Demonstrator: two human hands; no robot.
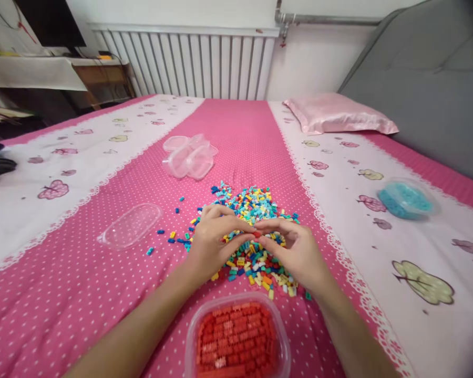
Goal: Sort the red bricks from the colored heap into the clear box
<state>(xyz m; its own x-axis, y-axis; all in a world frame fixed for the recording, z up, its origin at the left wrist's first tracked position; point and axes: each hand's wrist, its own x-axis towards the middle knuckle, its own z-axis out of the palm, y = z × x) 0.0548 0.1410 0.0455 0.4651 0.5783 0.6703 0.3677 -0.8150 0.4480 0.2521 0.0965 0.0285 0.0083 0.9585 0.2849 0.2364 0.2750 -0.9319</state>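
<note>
Over a heap of small coloured building bricks (256, 205), my left hand (216, 231) and my right hand (295, 247) meet fingertip to fingertip. Between them they pinch a small red building brick (257, 234), mostly covered by the fingers; whether it is one piece or two joined I cannot make out. Nearer to me, between my forearms, stands a clear plastic tub (286, 341) filled with rows of red bricks (236, 336). Several loose bricks lie left of the heap, beside my left hand.
A clear lid (130, 227) lies on the pink dotted bedspread (236, 131) at left. Farther back is a clear divided container (191, 157). At right sits a tub of light-blue bricks (405, 199). A pink pillow (339, 113) rests by the grey headboard (429, 79).
</note>
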